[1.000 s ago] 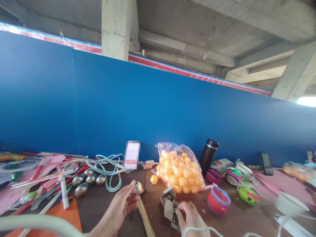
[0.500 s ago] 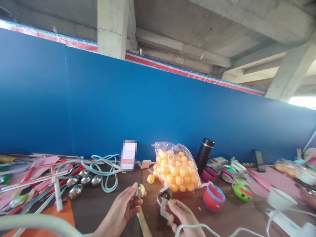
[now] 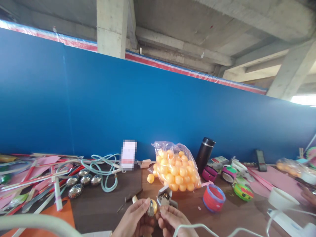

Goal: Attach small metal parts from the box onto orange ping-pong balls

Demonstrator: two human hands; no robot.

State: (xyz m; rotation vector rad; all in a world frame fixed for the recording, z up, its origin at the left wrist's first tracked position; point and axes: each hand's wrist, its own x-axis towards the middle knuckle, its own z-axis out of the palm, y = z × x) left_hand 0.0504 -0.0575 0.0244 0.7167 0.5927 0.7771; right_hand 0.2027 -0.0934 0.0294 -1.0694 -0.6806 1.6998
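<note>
Left hand (image 3: 134, 221): grip pinching a yellow ball (image 3: 153, 206) with a silvery piece against it, low over the counter (image 3: 103, 207).
Right hand (image 3: 172, 220): fingertips curled in, touching that ball; what its grip pinches, can't tell.
Just behind: small cardboard box (image 3: 165, 196), open, shiny bits inside.
Right of it: red ring (image 3: 213, 197) on the counter.
Further back: bag of orange balls (image 3: 176, 169), black flask (image 3: 204, 154) beside it.

Beyond our fingers (image 3: 140, 211) we see a dark wooden counter (image 3: 98, 207) that runs up to a tall blue wall (image 3: 158, 108), edged on top with a red-and-white strip (image 3: 172, 68). Above it we see a bare concrete pillar (image 3: 112, 28) and ceiling (image 3: 177, 19). Daylight glares through an opening (image 3: 303, 99) far to their right.
</note>
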